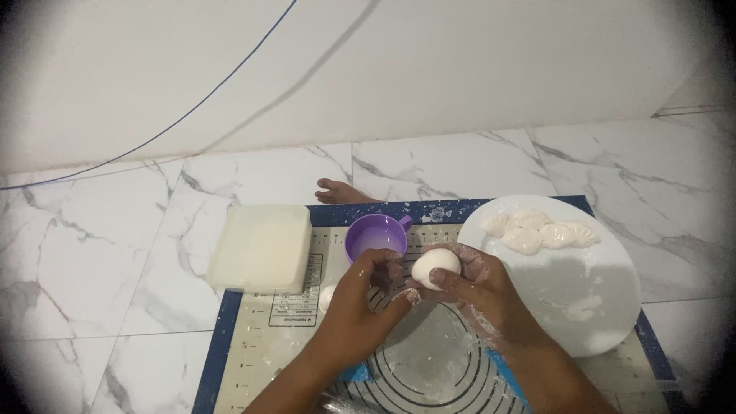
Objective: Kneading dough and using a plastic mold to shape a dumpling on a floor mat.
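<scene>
From the head camera, your right hand (pixel 479 282) holds a white ball of dough (pixel 435 267); its grip is closed on it, fingers curled around the ball's right and lower sides. Your left hand (pixel 366 295) sits just left of the ball, fingers bent inward with the fingertips (pixel 392 268) close to the dough; you cannot tell whether they touch it or whether this grip is closed on anything. Both hands are dusted with flour.

Under your hands lies a baking mat (pixel 261 345) with a blue border and printed circles, spread on the marble floor (pixel 115 253). Just beyond your left hand stands a purple cup (pixel 376 234). Left of that hand, on the mat's corner, rests a white rectangular container (pixel 263 247). Right of your right hand is a white plate (pixel 606 307), with shaped dumplings (pixel 540 230) at its far side. Beyond the cup, a bare foot (pixel 341 192) rests on the floor.
</scene>
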